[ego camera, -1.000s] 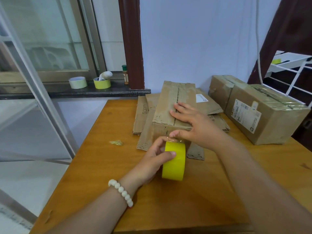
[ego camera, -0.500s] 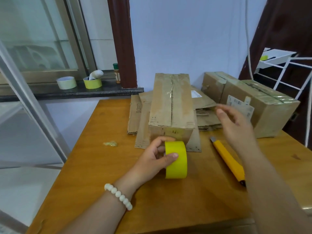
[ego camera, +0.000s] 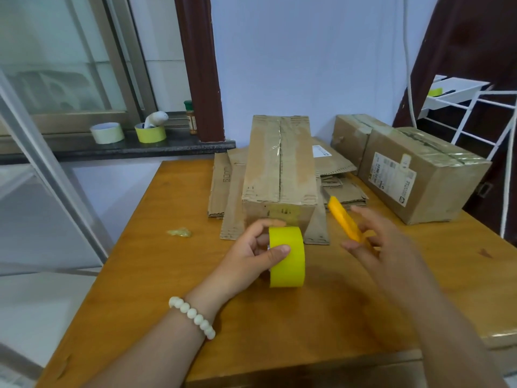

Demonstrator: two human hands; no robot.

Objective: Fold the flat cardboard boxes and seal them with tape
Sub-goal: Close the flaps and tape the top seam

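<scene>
A folded cardboard box [ego camera: 279, 163] stands on the wooden table [ego camera: 156, 275], clear tape running along its top seam. It rests on a pile of flat cardboard boxes [ego camera: 223, 186]. My left hand [ego camera: 251, 253] grips a yellow tape roll [ego camera: 288, 256] held upright just in front of the box's near end. My right hand [ego camera: 375, 242] holds an orange utility knife [ego camera: 344, 219] lifted off the table to the right of the roll, its tip pointing toward the box.
Two sealed boxes [ego camera: 419, 175] sit at the table's back right. A scrap of crumpled tape [ego camera: 180, 233] lies on the left of the table. Two tape rolls [ego camera: 128, 133] sit on the window sill. A white wire rack [ego camera: 475, 113] stands at the right.
My right hand left the box top, moved right and picked the orange knife up off the table. My left hand kept holding the yellow roll at the box's near end.
</scene>
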